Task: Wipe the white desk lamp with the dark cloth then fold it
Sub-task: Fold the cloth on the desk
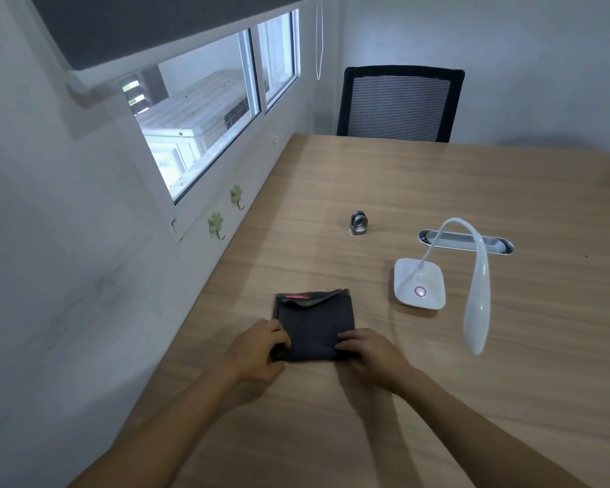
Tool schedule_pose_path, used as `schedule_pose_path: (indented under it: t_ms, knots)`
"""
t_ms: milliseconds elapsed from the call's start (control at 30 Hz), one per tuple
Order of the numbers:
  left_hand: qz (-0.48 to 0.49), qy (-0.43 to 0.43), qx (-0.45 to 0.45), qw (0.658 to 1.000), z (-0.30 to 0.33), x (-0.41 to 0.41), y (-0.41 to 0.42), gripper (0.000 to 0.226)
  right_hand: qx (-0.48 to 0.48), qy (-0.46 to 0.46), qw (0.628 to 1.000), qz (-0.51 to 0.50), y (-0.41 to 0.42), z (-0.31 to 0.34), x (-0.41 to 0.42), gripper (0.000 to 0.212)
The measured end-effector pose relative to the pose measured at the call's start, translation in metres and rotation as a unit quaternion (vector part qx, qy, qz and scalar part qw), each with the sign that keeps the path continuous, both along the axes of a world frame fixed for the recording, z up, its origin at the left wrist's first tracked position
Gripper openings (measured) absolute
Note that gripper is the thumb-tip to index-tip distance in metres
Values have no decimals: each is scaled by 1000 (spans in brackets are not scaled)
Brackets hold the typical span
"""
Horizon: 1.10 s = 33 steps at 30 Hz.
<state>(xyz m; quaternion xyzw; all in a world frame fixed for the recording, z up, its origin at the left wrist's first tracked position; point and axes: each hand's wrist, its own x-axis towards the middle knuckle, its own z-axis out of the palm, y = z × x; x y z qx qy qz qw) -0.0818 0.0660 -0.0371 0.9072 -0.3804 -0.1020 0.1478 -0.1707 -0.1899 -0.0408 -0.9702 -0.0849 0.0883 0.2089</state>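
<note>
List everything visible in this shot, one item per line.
dark cloth: one, dark grey, folded flat on the desk near its left edge
white desk lamp: one, white, right of the cloth, neck arched toward the camera
metal object: one, silver, small, mid-desk beyond the cloth
cable slot: one, grey, behind the lamp
desk: one, light wood
chair: one, black, at the far end
wall hooks: two, green, under the window
left hand: on the cloth's near left corner
right hand: on the cloth's near right corner

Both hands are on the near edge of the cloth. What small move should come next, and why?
Probably lift the near edge and fold it toward the far edge: the cloth lies flat, the left hand and right hand pinch its near corners, and the lamp stands untouched.
</note>
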Motion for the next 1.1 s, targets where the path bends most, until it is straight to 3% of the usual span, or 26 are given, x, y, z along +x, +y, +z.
schedule_pose_path:
  t_ms: [133, 200, 300, 400, 700, 900, 1100]
  knots:
    - [30, 16, -38, 999, 13, 1, -7, 15, 34, -54, 998, -23, 5, 18, 5, 26]
    - [76, 80, -84, 990, 27, 9, -10, 4, 88, -85, 991, -55, 6, 35, 10, 19]
    - [106, 180, -104, 972, 62, 24, -12, 18, 152, -114, 978, -92, 3, 64, 23, 15]
    - [87, 230, -91, 965, 96, 40, -16, 14, 201, -108, 964, -133, 0, 89, 39, 17]
    - [145, 207, -208, 945, 151, 73, -28, 6, 246, -163, 934, -202, -7, 130, 71, 21]
    - [124, 146, -141, 971, 133, 64, -21, 6, 234, -132, 948, -171, -7, 111, 52, 24]
    - [86, 280, -4, 956, 78, 38, -11, 10, 154, 33, 983, -96, -4, 60, 18, 26]
